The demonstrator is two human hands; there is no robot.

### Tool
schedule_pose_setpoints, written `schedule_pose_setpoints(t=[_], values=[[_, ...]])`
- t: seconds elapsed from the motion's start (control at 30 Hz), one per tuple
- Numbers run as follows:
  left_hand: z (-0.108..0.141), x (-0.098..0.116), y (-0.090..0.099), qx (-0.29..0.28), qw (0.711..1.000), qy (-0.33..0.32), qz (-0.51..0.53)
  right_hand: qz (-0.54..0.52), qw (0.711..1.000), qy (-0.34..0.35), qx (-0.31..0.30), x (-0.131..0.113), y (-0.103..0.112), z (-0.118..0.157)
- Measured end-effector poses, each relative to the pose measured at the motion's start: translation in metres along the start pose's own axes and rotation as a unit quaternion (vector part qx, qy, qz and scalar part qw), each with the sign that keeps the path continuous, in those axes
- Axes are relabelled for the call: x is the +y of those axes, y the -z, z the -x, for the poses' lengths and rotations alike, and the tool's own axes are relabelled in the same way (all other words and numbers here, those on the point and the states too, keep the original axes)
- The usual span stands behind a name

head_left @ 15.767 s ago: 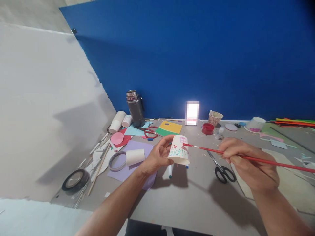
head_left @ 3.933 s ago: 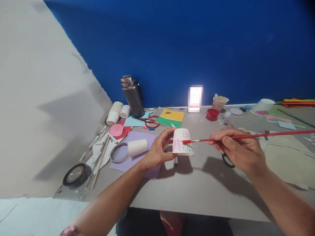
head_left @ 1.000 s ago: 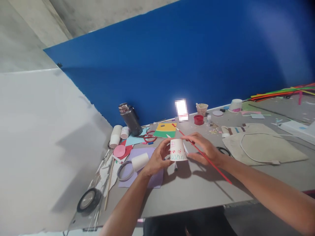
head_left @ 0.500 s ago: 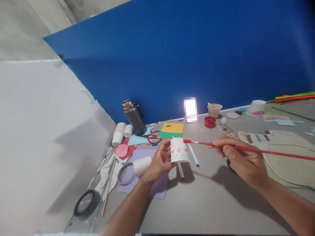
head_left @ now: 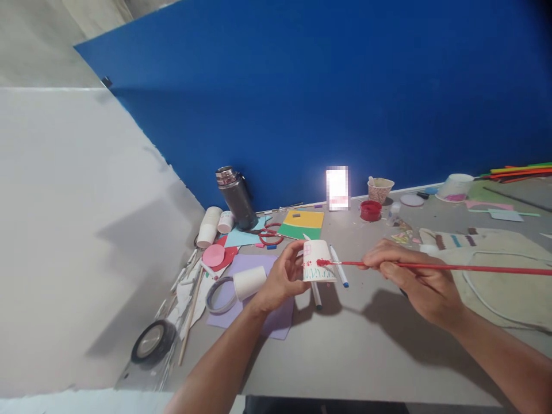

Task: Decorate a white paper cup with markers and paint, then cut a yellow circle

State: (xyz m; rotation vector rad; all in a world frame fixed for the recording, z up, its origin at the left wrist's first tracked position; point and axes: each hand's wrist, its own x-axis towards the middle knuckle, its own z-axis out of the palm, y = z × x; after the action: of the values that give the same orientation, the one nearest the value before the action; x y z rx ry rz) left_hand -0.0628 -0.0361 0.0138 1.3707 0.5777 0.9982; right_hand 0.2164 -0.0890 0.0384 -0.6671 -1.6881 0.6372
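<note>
My left hand [head_left: 284,275] is closed around the left side of a white paper cup [head_left: 317,273], held upside down above the table. Red dabs, green grass-like strokes and a pink window-like drawing mark the cup's side. Between the fingers of my right hand [head_left: 409,276] is a long red paintbrush [head_left: 457,268]. Its red-coated bristles lie over the cup's front, apparently touching it. A small open pot of red paint [head_left: 371,211] stands farther back. Two white markers, one a blue-tipped marker [head_left: 340,269], lie just beyond and below the cup.
At the left are a dark thermos [head_left: 237,198], red-handled scissors [head_left: 271,234], stacked paper cups [head_left: 209,227], purple paper [head_left: 276,328] and a tape roll [head_left: 221,295]. A patterned cup [head_left: 379,191] stands by the blue partition [head_left: 302,103]. A pale cloth piece [head_left: 509,287] lies at the right.
The brush tip has moved from the cup's upper right edge onto its front, lower down. My right hand has shifted slightly left. The view has also shifted a little.
</note>
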Motion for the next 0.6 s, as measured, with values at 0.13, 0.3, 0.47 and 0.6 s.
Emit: schedule_pose_setpoints(t=[0.13, 0.3, 0.47, 0.6], values=[[0.0006, 0.0017, -0.0011, 0.002, 1.000, 0.010, -0.007, -0.007, 1.000, 0.006, 0.028, -0.0012, -0.0005, -0.0012], [0.0006, 0.0006, -0.0013, -0.001, 1.000, 0.003, -0.010, -0.001, 1.000, 0.006, 0.022, -0.0018, 0.0002, -0.0017], [0.0001, -0.0012, -0.0003, -0.001, 1.000, -0.004, -0.016, 0.026, 1.000, 0.011, -0.005, -0.0004, 0.0015, -0.0007], [0.0002, -0.0017, 0.0002, -0.009, 1.000, -0.011, -0.013, 0.020, 0.999, 0.023, 0.014, -0.0012, 0.0017, -0.0011]])
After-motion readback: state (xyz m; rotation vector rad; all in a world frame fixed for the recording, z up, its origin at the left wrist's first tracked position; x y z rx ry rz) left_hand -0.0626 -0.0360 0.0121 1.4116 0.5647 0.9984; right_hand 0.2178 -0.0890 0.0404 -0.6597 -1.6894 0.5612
